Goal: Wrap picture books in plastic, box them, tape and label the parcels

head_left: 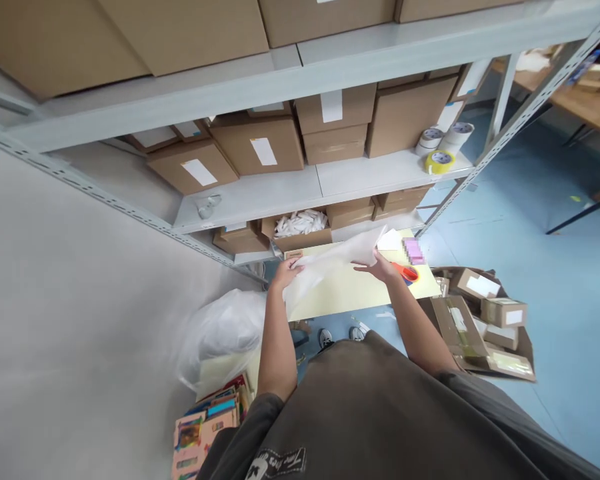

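Observation:
A thin, translucent white wrapping sheet [337, 257] stretches between my two hands above a pale yellow tabletop [347, 297]. My left hand [286, 272] grips its left end with thumb and fingers, and part of the sheet hangs below that hand. At the right end, my right hand [379, 267] holds the sheet's edge, with some fingers reaching under it. Just right of that hand lies an orange-red tool [406, 272], partly covered by my wrist. White paper [390, 240] and a pink blurred item [413, 251] lie behind it.
Metal shelving [260, 193] with cardboard boxes [257, 147] and tape rolls [440, 161] rises behind the table. A large bundle of white wrapping [230, 327] sits at left, above colourful flat packages [205, 433]. An open carton of small boxes [480, 327] stands on the floor at right.

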`<state>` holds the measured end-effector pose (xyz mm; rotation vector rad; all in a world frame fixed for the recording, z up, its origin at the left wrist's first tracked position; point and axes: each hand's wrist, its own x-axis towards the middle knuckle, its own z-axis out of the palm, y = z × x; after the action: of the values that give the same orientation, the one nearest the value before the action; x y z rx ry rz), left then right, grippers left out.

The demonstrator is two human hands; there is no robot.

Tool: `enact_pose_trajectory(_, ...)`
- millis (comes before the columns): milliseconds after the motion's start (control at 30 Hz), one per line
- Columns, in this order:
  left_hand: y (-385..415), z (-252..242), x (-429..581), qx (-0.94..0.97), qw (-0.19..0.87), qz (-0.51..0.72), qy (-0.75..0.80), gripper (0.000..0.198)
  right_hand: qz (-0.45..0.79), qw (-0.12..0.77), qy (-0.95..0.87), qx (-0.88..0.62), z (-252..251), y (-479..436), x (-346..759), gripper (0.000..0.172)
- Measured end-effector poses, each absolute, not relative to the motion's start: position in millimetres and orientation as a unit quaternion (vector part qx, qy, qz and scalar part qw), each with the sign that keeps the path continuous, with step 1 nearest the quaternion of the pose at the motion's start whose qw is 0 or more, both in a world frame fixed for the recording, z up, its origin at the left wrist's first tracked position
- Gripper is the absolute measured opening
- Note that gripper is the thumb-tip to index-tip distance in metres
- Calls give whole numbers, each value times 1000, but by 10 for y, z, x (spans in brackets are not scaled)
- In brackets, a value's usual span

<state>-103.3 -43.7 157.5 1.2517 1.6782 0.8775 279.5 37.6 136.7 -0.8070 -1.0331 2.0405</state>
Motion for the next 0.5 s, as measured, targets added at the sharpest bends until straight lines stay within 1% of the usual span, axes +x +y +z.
enact_pose_trajectory(100, -429, 1460, -1151, 494, 407, 356, 681, 51, 755, 350, -441, -336, 1415, 335, 2726, 70)
enact_pose_trajectory(167, -435, 1351, -1254, 482, 412, 356, 686, 50, 728, 327, -469, -379, 1395, 328, 2697, 66)
enact_pose_trajectory(233, -433, 1208, -1351, 472, 424, 351, 688, 51, 681, 313, -487, -449, 1333, 359, 2662, 59)
enact_pose_trajectory(333, -407, 952, -1479, 459, 469, 330, 678, 53, 562, 325, -521, -553, 1219, 478, 2623, 41)
enact_pose_trajectory(400, -380, 780, -1567, 453, 500, 299, 675, 52, 510, 339, -547, -571, 1169, 580, 2655, 31)
enact_pose_trajectory(500, -326, 557, -1710, 457, 512, 247, 684, 45, 480, 333, -573, -575, 1127, 720, 2834, 27)
